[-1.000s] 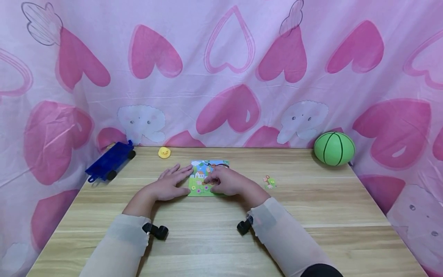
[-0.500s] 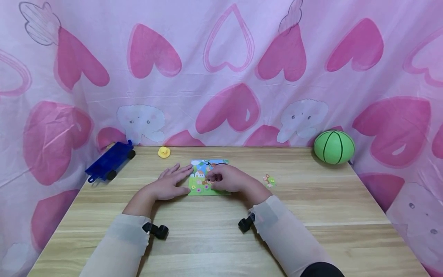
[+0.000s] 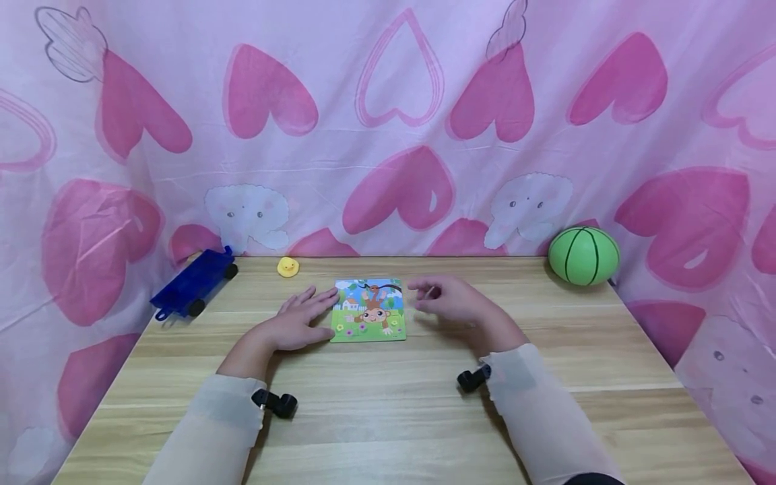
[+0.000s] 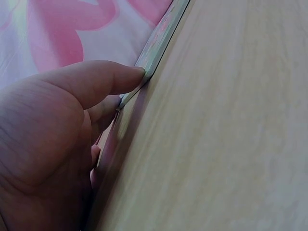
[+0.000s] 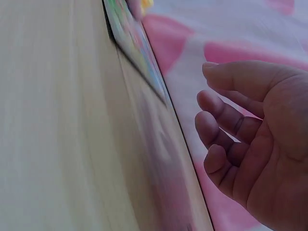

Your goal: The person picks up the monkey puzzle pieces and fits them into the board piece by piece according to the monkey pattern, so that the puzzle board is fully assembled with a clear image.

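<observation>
A square monkey jigsaw puzzle (image 3: 368, 311) lies flat on the wooden table, showing a monkey hanging from a branch above flowers. My left hand (image 3: 297, 323) rests at its left side, fingers stretched out and fingertips on the edge. In the left wrist view the thumb (image 4: 127, 79) touches the puzzle's corner (image 4: 153, 62). Just right of the puzzle, my right hand (image 3: 451, 300) is raised over the table with loosely bent fingers. The right wrist view shows nothing between the thumb and fingers (image 5: 209, 127). The small loose puzzle piece seen earlier is hidden behind the right hand and wrist.
A blue toy cart (image 3: 195, 283) stands at the table's back left, with a yellow rubber duck (image 3: 287, 267) to its right. The green ball (image 3: 584, 256) sits at the back right corner. Behind the table (image 3: 388, 417) hangs a pink heart-patterned curtain (image 3: 327, 168).
My right hand has let go and moved right, off the puzzle, uncovering the monkey picture and covering the loose piece. The left hand stays where it was.
</observation>
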